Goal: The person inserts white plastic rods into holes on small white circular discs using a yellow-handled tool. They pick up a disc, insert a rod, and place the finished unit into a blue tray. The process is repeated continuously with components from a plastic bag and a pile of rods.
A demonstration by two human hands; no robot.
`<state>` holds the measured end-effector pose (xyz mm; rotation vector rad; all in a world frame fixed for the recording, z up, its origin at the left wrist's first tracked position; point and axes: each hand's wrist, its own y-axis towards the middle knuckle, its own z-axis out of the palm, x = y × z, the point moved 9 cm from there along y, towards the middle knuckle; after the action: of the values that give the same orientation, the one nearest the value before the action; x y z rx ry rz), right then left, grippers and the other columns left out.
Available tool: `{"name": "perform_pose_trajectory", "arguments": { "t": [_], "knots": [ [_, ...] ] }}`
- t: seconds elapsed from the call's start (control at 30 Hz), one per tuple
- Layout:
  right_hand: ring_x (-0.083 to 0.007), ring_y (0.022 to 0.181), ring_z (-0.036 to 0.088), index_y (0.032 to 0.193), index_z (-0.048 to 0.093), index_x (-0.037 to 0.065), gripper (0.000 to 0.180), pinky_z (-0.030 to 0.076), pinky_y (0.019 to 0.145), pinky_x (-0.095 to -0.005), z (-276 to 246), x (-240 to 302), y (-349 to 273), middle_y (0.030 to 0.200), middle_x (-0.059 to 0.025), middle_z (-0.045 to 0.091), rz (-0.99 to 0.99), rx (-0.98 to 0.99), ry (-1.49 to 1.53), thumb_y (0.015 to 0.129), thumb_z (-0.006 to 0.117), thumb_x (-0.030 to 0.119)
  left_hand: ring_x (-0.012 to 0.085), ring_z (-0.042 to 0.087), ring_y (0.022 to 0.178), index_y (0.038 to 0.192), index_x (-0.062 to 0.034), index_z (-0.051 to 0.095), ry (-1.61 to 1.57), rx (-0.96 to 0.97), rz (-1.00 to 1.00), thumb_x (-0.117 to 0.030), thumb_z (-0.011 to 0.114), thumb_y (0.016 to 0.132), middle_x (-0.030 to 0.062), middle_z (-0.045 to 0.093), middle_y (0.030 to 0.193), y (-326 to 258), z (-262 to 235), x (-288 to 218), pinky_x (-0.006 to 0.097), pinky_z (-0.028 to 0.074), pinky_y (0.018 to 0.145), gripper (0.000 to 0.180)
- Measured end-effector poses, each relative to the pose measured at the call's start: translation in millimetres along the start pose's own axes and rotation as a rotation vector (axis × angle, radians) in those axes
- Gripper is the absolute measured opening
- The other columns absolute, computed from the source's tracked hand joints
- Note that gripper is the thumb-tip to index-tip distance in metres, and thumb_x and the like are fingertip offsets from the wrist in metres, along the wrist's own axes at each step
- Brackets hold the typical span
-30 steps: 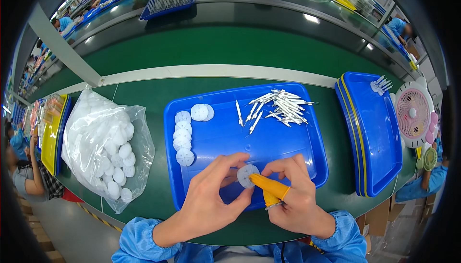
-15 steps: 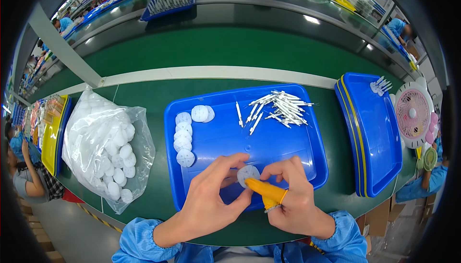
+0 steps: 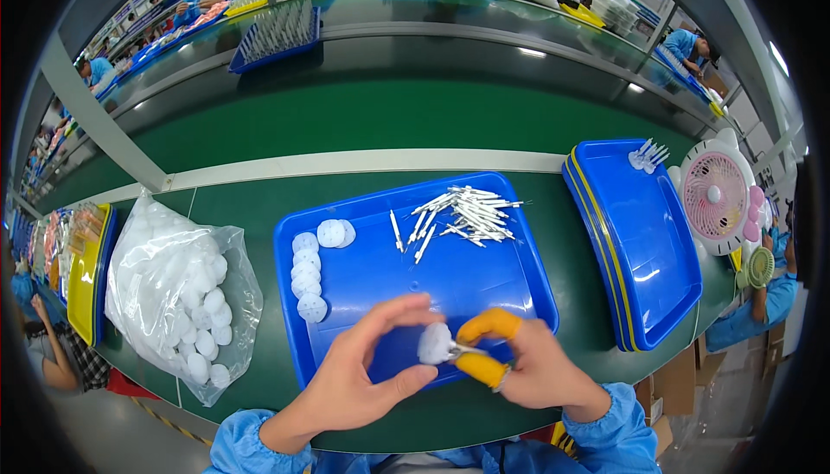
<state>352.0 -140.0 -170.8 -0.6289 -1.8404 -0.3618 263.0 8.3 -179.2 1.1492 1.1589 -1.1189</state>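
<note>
One white disc (image 3: pixel 435 343), at near edge of blue tray (image 3: pixel 372 297); right hand (image 3: pixel 543 372) clamped on thin pale piece (image 3: pixel 463 349) at the disc; left hand (image 3: pixel 363 374), thumb and forefinger apart around it. Tray's far right: white sticks (image 3: pixel 475 214). Left of tray: clear bag (image 3: pixel 156 288).

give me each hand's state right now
Left hand: open, curved beside a round white plastic disc.
Right hand: closed, holding that disc by a thin pale stem.
</note>
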Motion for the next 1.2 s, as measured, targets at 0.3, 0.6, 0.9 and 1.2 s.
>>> {"name": "perform_pose_trajectory", "arguments": {
  "t": [0.3,0.6,0.9,1.2],
  "knots": [
    [-0.013,0.075,0.066,0.101,0.077,-0.003,0.015,0.054,0.07,-0.0304,-147,9,-44,0.082,-0.0087,0.073,-0.069,-0.514,-0.28,0.09,0.081,0.007,0.0446,0.058,0.123,0.141,0.0009,0.059,1.287,-0.491,0.091,-0.013,0.073,0.095,0.0234,0.058,0.136,38,-85,-7,0.05,0.047,0.107,0.049],
    [-0.0267,0.064,0.07,0.103,0.077,-0.008,0.021,0.053,0.062,-0.0384,-346,-51,-1,0.074,-0.0193,0.071,0.126,-0.853,-0.653,0.087,0.072,0.005,0.0374,0.057,0.11,0.125,-0.0006,0.064,1.403,-0.41,0.126,-0.01,0.074,0.094,0.0176,0.06,0.116,50,-83,10,0.047,0.044,0.093,0.034],
    [-0.0444,0.083,0.075,0.104,0.079,-0.006,0.025,0.059,0.079,-0.0484,-370,-63,38,0.085,-0.0277,0.074,0.079,-0.972,-0.82,0.085,0.069,0.007,0.0391,0.059,0.106,0.115,0.0002,0.064,1.367,-0.41,0.197,-0.004,0.072,0.092,0.0186,0.062,0.11,48,-81,5,0.047,0.045,0.091,0.024],
    [-0.0428,0.102,0.071,0.101,0.078,-0.003,0.022,0.056,0.095,-0.0494,-373,-108,-8,0.101,-0.0261,0.075,0.154,-0.837,-1.065,0.087,0.063,0.004,0.0378,0.059,0.106,0.121,0.0044,0.067,1.308,-0.431,0.198,-0.002,0.072,0.091,0.0181,0.061,0.111,47,-83,5,0.046,0.046,0.095,0.032]
  ]
}}
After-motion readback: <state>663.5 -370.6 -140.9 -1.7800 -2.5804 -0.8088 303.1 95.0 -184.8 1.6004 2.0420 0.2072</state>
